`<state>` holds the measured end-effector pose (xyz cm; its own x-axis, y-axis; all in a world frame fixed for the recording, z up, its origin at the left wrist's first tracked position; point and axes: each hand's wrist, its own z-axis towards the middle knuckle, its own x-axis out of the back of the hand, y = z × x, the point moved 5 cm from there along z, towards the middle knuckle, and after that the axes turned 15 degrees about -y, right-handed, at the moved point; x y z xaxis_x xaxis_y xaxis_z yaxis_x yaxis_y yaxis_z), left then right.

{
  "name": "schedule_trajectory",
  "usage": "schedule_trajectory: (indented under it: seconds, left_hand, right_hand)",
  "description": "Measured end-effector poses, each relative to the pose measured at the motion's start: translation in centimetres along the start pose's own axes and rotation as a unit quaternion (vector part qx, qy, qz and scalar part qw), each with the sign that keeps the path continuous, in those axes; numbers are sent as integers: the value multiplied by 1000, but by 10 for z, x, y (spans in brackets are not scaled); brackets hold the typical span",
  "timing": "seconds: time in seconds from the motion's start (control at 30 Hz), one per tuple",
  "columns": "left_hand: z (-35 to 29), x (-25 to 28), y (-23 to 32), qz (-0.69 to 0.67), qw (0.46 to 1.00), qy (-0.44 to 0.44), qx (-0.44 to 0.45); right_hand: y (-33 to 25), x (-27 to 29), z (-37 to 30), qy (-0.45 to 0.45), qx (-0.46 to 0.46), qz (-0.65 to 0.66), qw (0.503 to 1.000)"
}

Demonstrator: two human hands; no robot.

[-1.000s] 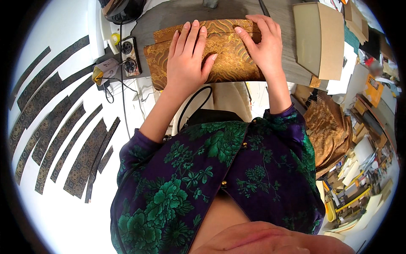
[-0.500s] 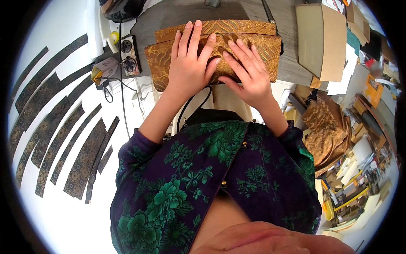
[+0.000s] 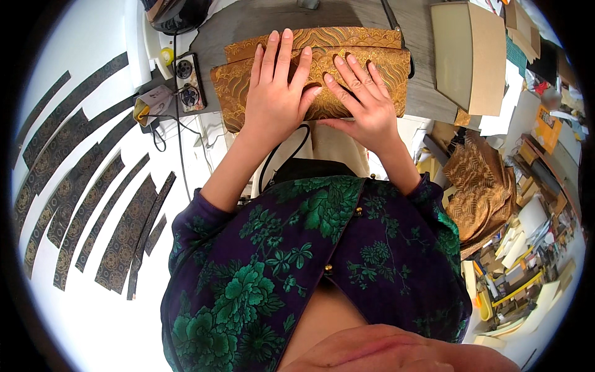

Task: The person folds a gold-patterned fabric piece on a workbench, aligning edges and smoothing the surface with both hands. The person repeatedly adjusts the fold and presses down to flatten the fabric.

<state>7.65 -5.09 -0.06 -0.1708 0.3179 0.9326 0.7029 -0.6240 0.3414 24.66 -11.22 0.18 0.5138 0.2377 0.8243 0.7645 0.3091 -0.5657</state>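
Evenly spread, the fingers of the left hand [image 3: 277, 102] and the right hand [image 3: 370, 111] lie on the golden patterned fabric [image 3: 323, 61] at the upper centre of the frame, both hands uncurled and grasping nothing. Beneath the fabric is the grey table [image 3: 424, 84], with a beige box [image 3: 452, 53] at the upper right, a power strip [image 3: 188, 80] at the upper left and dark patterned strips [image 3: 127, 232] down the left side.
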Motion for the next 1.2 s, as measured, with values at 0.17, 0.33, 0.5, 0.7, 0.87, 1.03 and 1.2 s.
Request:
schedule_trajectory:
  seconds: [0.17,0.33,0.5,0.7,0.87,1.03,1.2]
  left_hand:
    - [-3,1,1,-26,999,-23,-11]
    - [-3,1,0,-27,999,-28,-21]
    - [-4,6,-2,-23,997,-66,-33]
    - [-5,8,-2,-32,996,-76,-40]
    - [-6,8,-3,-37,994,-94,-44]
    - [-5,10,-2,-33,995,-86,-48]
    - [-5,8,-2,-34,995,-82,-49]
  right_hand:
    - [1,-1,-1,-1,2,1,1000]
    - [2,-2,-2,0,3,4,1000]
    - [1,-1,-1,-14,-2,-1,1000]
    - [2,-2,-2,-8,-3,3,1000]
    - [4,-5,-3,0,-3,2,1000]
    - [4,-5,-3,5,2,-2,1000]
    - [4,-6,-3,7,2,2,1000]
